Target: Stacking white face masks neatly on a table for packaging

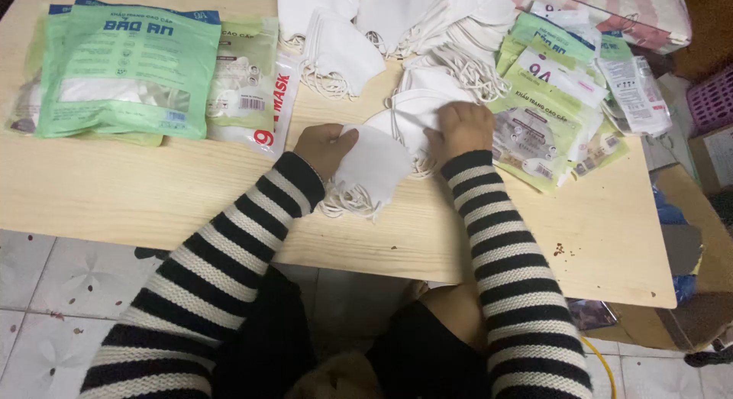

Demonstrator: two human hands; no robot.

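At frame centre, the left hand (324, 145) pinches a folded white mask (372, 168) on the counter (153, 193); the right hand (462, 128) presses flat on the mask stack (408, 113) just beside.

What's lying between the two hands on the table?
In the head view, a stack of white face masks lies between the left hand and right hand; both hands touch it.
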